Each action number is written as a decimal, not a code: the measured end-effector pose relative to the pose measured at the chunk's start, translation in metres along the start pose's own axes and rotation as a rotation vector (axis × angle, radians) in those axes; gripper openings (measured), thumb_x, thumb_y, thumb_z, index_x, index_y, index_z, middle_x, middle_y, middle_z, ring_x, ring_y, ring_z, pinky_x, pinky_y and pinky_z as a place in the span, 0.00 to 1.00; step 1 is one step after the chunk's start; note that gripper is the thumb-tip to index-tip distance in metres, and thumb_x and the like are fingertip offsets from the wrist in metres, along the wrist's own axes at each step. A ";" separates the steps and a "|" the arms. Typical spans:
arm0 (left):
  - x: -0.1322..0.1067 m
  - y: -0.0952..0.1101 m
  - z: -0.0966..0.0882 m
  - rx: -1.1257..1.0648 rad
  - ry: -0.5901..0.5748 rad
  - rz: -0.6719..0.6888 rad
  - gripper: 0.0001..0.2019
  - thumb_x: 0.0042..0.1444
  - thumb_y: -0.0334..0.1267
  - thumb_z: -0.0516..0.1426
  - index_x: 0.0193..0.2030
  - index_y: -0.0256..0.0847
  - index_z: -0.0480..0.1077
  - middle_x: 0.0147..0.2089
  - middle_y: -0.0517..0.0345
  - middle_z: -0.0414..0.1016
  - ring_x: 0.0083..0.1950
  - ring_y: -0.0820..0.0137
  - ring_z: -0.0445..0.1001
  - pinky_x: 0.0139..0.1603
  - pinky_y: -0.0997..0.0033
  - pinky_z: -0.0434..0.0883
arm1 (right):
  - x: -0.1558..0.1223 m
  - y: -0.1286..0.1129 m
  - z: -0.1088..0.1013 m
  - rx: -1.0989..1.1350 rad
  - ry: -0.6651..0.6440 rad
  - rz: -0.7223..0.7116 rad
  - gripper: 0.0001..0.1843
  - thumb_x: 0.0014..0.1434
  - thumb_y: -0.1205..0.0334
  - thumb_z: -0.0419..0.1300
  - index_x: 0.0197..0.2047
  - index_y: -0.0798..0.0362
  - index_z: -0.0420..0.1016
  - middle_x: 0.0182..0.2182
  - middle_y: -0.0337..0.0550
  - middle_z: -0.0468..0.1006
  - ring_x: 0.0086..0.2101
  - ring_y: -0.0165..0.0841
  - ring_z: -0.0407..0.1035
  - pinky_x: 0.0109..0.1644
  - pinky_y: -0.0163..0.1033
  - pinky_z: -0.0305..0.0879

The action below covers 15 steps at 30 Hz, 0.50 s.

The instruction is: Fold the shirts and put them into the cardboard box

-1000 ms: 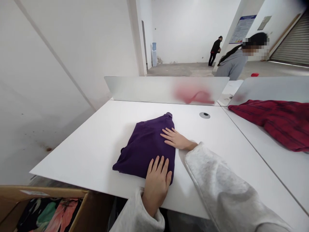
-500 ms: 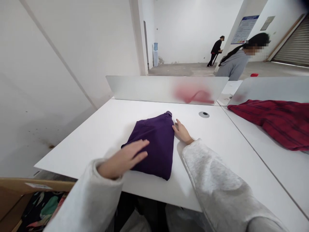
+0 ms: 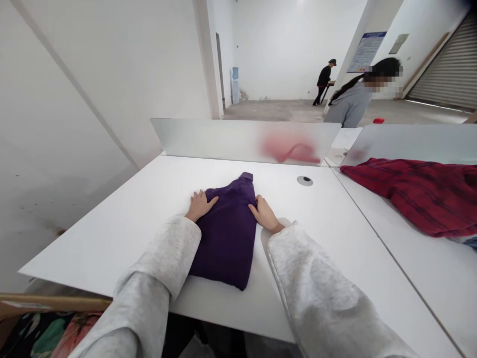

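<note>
A folded purple garment [image 3: 227, 233] lies on the white table [image 3: 141, 214], its narrow end with a band-like edge pointing away from me. My left hand [image 3: 201, 205] rests at its upper left edge, thumb on the cloth and the other fingers spread beside it. At the right edge, my right hand [image 3: 264, 214] has its thumb on top of the fabric and its fingers curled against the side, pinching the edge. Part of the garment's lower left side is hidden behind my left sleeve.
A frosted divider [image 3: 208, 141] runs along the table's back. A red plaid garment [image 3: 413, 194] lies on the adjoining table at right. A cardboard box [image 3: 55, 301] with clothes stands at lower left. Two people [image 3: 348, 107] [image 3: 323, 82] are beyond the divider.
My left hand has moved forward from above the garment's lower left to its upper left edge. My right hand now presses on the right edge. The view has shifted slightly.
</note>
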State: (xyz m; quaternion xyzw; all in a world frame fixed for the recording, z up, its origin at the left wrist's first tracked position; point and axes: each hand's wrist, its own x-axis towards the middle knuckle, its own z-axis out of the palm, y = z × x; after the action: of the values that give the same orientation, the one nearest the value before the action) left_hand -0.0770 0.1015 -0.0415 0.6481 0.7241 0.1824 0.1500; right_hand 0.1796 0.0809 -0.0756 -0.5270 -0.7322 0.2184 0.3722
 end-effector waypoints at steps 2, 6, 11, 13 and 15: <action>0.000 0.002 0.006 -0.059 0.024 0.024 0.32 0.53 0.52 0.53 0.58 0.29 0.59 0.65 0.30 0.57 0.69 0.44 0.49 0.64 0.49 0.53 | 0.001 -0.009 0.002 0.258 -0.017 0.101 0.10 0.58 0.55 0.52 0.40 0.50 0.60 0.36 0.45 0.72 0.38 0.38 0.69 0.46 0.46 0.65; -0.004 0.008 0.006 -0.205 0.047 0.030 0.22 0.53 0.47 0.54 0.52 0.36 0.63 0.53 0.41 0.71 0.57 0.51 0.67 0.57 0.52 0.62 | 0.000 -0.034 0.009 0.915 0.000 0.408 0.16 0.51 0.54 0.60 0.40 0.48 0.61 0.31 0.35 0.74 0.32 0.32 0.71 0.40 0.39 0.68; -0.015 0.017 0.003 -0.482 0.056 -0.008 0.20 0.55 0.49 0.54 0.50 0.39 0.66 0.50 0.49 0.74 0.52 0.59 0.71 0.55 0.59 0.65 | -0.003 -0.052 0.006 1.271 -0.222 0.531 0.22 0.46 0.57 0.67 0.44 0.51 0.70 0.37 0.40 0.79 0.36 0.33 0.74 0.44 0.39 0.70; -0.021 0.022 0.004 -0.621 0.035 -0.028 0.23 0.56 0.51 0.53 0.51 0.37 0.67 0.52 0.48 0.74 0.53 0.61 0.71 0.55 0.64 0.66 | -0.003 -0.050 0.003 1.229 -0.227 0.531 0.22 0.46 0.59 0.67 0.46 0.51 0.70 0.37 0.40 0.80 0.35 0.35 0.75 0.45 0.41 0.72; -0.029 0.028 0.005 -0.751 -0.015 -0.053 0.24 0.56 0.52 0.54 0.51 0.35 0.69 0.51 0.46 0.75 0.51 0.62 0.73 0.52 0.66 0.68 | -0.001 -0.046 0.002 1.177 -0.223 0.573 0.20 0.47 0.59 0.67 0.45 0.52 0.72 0.34 0.41 0.81 0.34 0.37 0.76 0.44 0.43 0.73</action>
State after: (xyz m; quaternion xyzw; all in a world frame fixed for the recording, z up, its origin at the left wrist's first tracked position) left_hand -0.0466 0.0753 -0.0341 0.5303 0.6223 0.4262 0.3872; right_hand 0.1508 0.0638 -0.0443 -0.3837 -0.3558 0.7255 0.4471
